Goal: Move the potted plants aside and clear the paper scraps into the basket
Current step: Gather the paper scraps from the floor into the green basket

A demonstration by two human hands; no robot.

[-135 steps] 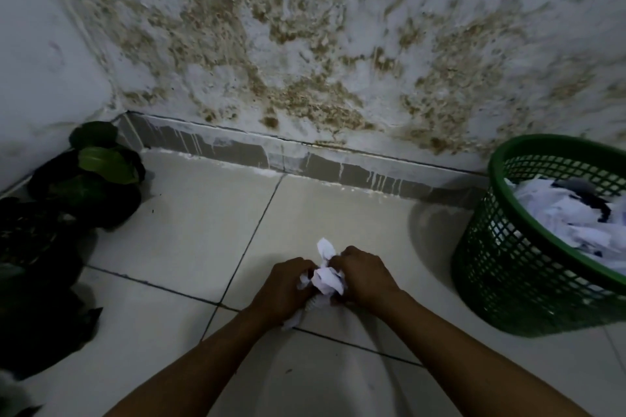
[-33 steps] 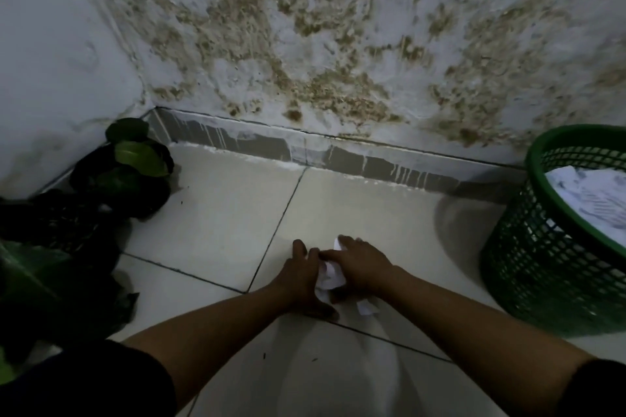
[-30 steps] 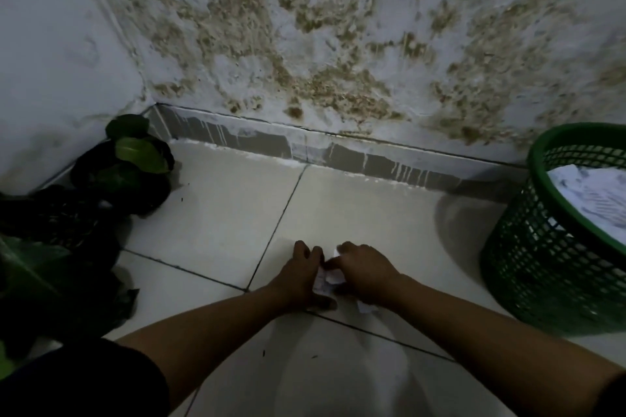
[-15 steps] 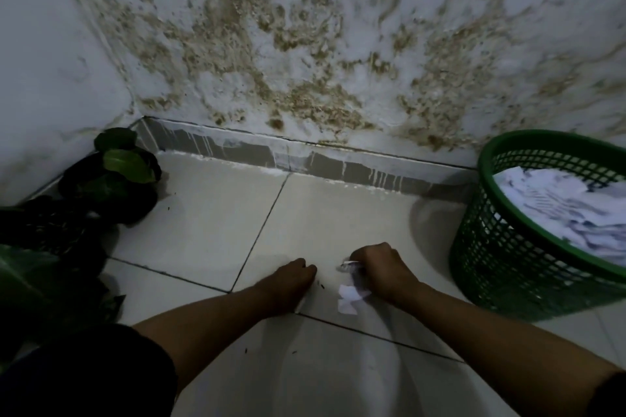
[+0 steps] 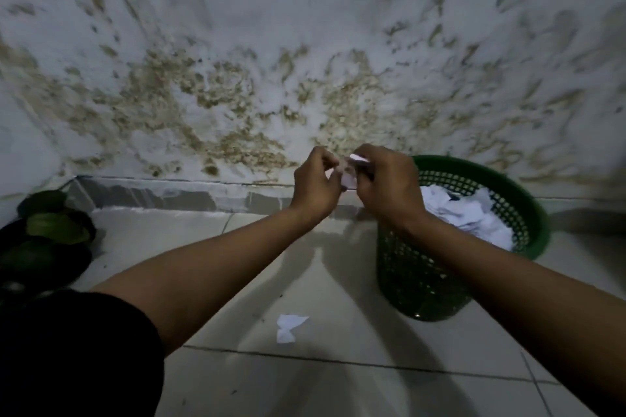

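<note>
Fingers: both sets are curled and pinch one small wad of white scraps [image 5: 349, 176] between them, the left hand [image 5: 316, 184] from 9 o'clock and the right hand [image 5: 389, 184] from 3 o'clock. The wad is raised clear of the floor, in front of the wall [image 5: 305, 44] and just at 9 o'clock of the basket [image 5: 528, 213] rim.

Handling, judged: the paper is very light, soft and crushable, with no fragility to guard. The risk is loss; loose pieces may slip out of a wad. A closed pinch with the wad balled tight suits it, and a flat piece is best nipped at an edge or corner.

Appearance: the held paper is white, crumpled, mostly hidden by the fingers. A single scrap [image 5: 288, 328] lies flat on the floor tiles at 6 o'clock of the hands, torn and folded, apart from everything. The basket is green plastic lattice, upright, well filled with white paper [image 5: 467, 217].

Plants [image 5: 50, 230]: dark pots with green leaves stand in the corner at 9 o'clock, well apart from the work area.
</note>
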